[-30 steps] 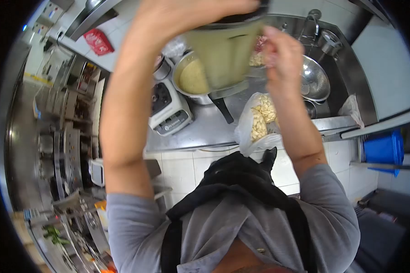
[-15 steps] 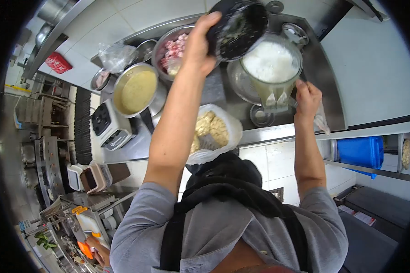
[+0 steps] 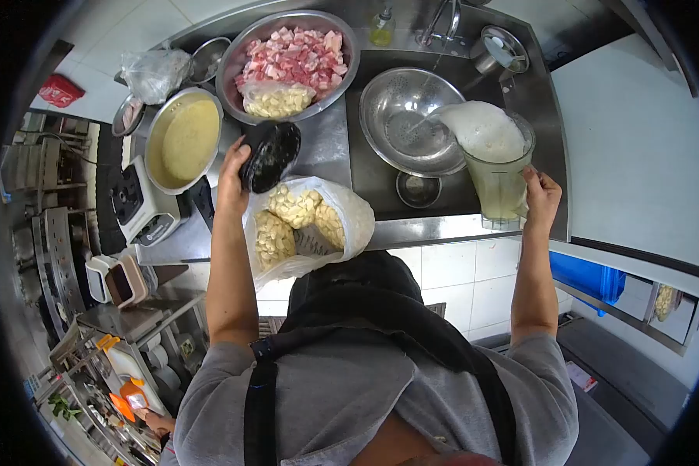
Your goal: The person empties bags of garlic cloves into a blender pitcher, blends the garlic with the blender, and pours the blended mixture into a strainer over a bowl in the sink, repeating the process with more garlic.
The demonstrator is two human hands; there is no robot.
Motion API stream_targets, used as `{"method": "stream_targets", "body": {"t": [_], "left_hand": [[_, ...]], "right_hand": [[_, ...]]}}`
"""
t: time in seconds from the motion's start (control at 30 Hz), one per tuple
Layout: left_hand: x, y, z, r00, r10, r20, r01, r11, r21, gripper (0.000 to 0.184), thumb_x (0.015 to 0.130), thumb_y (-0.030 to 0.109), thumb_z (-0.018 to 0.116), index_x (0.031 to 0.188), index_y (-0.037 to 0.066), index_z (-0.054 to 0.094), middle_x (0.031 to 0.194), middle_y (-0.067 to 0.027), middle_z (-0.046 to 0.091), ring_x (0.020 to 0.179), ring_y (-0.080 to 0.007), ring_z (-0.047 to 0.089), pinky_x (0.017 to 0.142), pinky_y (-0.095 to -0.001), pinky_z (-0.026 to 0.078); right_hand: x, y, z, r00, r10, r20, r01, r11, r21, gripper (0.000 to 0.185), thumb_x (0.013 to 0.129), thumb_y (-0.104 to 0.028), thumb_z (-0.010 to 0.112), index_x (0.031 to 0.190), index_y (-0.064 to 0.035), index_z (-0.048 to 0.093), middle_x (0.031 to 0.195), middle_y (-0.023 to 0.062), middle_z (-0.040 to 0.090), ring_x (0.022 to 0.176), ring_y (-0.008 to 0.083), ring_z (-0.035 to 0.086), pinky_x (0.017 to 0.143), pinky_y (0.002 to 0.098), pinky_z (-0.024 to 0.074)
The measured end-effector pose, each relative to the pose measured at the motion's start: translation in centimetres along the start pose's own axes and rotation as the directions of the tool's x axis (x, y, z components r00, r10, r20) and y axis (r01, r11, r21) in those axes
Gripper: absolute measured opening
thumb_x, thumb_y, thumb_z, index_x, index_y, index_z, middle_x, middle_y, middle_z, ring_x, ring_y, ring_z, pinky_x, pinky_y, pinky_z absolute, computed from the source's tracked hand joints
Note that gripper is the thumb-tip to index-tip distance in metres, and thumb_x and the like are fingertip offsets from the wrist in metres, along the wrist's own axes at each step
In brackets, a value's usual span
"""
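My left hand (image 3: 231, 172) grips a black lid (image 3: 272, 157), tilted above the edge of a white plastic bag of peeled garlic cloves (image 3: 363, 225). In my right hand (image 3: 542, 196) is the handle of a clear blender jar (image 3: 497, 189) holding pale green liquid under white foam. The jar leans left over the sink, and foam spills from its rim toward a perforated metal bowl (image 3: 380, 116). A small metal bowl (image 3: 419, 189) sits just below that one.
Left of the sink stand a bowl of cubed meat (image 3: 227, 74), a pot of yellowish liquid (image 3: 154, 147), and a white blender base (image 3: 154, 221). A faucet (image 3: 440, 35) rises behind the sink. Another person's hand (image 3: 157, 422) shows at the lower left.
The lid has moved down and left in my left hand. The jar is now lower and tilted, with foam pouring out. My view has shifted, showing the meat bowl and sink fully.
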State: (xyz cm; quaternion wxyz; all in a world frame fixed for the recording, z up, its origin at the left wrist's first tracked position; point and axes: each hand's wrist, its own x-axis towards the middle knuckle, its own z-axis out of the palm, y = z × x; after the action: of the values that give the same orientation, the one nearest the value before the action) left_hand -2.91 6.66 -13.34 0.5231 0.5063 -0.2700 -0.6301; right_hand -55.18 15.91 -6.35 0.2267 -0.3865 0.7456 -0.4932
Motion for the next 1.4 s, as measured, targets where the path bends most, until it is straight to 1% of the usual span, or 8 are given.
{"method": "stream_targets", "body": {"t": [0.07,0.13,0.27,0.33,0.6,0.67,0.77,1.4], "left_hand": [[0.7,-0.4,-0.6,1.000,0.004,-0.009,-0.004,0.999,-0.047,0.065,0.079,0.028,0.065,0.133,-0.001,0.042,0.124,-0.0140,0.054,0.112,-0.0234,0.054,0.097,-0.0319,0.040],[0.9,-0.4,-0.7,0.996,0.087,0.033,-0.092,0.971,0.220,0.062,0.077,0.025,0.066,0.130,-0.001,0.046,0.123,-0.0133,0.055,0.111,-0.0225,0.053,0.097,-0.0312,0.039],[0.8,-0.1,-1.0,0.988,0.129,0.087,-0.147,0.957,0.249,0.062,0.072,0.024,0.070,0.127,0.001,0.050,0.118,-0.0111,0.056,0.106,-0.0205,0.054,0.093,-0.0299,0.039],[1.2,0.3,-1.2,0.983,0.103,0.150,-0.161,0.876,0.455,0.064,0.068,0.025,0.074,0.124,0.003,0.052,0.111,-0.0086,0.058,0.101,-0.0187,0.054,0.091,-0.0286,0.039],[1.6,-1.2,-2.1,0.980,0.116,0.163,-0.178,0.880,0.441,0.066,0.065,0.025,0.075,0.123,0.004,0.053,0.108,-0.0065,0.058,0.099,-0.0183,0.054,0.090,-0.0281,0.039],[1.3,-1.3,-2.4,0.978,0.145,0.147,-0.191,0.907,0.376,0.066,0.065,0.024,0.076,0.123,0.004,0.053,0.110,-0.0071,0.058,0.101,-0.0186,0.053,0.091,-0.0283,0.038],[1.1,-1.3,-2.9,0.978,0.147,0.150,-0.194,0.908,0.372,0.067,0.064,0.025,0.077,0.123,0.003,0.053,0.112,-0.0076,0.057,0.103,-0.0189,0.053,0.092,-0.0286,0.038],[0.2,-1.8,-3.9,0.979,0.163,0.120,-0.195,0.913,0.359,0.069,0.062,0.022,0.076,0.124,0.005,0.053,0.110,-0.0085,0.058,0.102,-0.0199,0.054,0.093,-0.0292,0.039]], "right_hand": [[0.8,0.4,-0.5,0.999,0.050,0.005,-0.049,0.994,-0.100,0.036,0.078,-0.023,0.071,0.057,-0.0018,0.051,0.054,-0.0055,0.039,0.053,0.0052,0.030,0.049,0.0257,0.0217],[1.3,0.7,-0.7,0.999,0.050,0.007,-0.049,0.991,-0.127,0.035,0.078,-0.024,0.071,0.057,-0.0016,0.053,0.054,-0.0055,0.040,0.053,0.0053,0.030,0.049,0.0258,0.0221],[1.6,0.1,-0.7,0.998,0.057,0.029,-0.052,0.988,-0.147,0.033,0.077,-0.028,0.071,0.062,-0.0011,0.060,0.055,-0.0055,0.043,0.053,0.0062,0.032,0.049,0.0261,0.0252],[2.7,1.1,-1.1,0.996,0.055,0.068,-0.038,0.972,-0.232,0.034,0.077,-0.029,0.071,0.063,0.0000,0.061,0.055,-0.0039,0.045,0.053,0.0068,0.033,0.049,0.0268,0.0271],[5.0,1.8,0.5,0.980,0.067,0.189,0.025,0.893,-0.449,0.044,0.072,-0.037,0.071,0.070,0.0064,0.063,0.053,0.0085,0.051,0.050,0.0142,0.044,0.052,0.0325,0.0390],[5.3,1.9,1.1,0.981,0.032,0.193,0.096,0.781,-0.617,0.047,0.071,-0.040,0.070,0.074,0.0066,0.065,0.058,0.0185,0.058,0.053,0.0239,0.055,0.057,0.0367,0.0446],[5.8,2.1,1.9,0.971,0.036,0.235,0.120,0.780,-0.614,0.050,0.071,-0.043,0.068,0.080,0.0061,0.067,0.067,0.0267,0.060,0.063,0.0335,0.063,0.063,0.0394,0.0477],[7.2,-1.4,11.8,0.892,0.165,0.420,0.324,0.413,-0.851,0.050,0.071,-0.043,0.065,0.093,0.0020,0.067,0.093,0.0257,0.065,0.092,0.0394,0.062,0.084,0.0452,0.0491]]}}
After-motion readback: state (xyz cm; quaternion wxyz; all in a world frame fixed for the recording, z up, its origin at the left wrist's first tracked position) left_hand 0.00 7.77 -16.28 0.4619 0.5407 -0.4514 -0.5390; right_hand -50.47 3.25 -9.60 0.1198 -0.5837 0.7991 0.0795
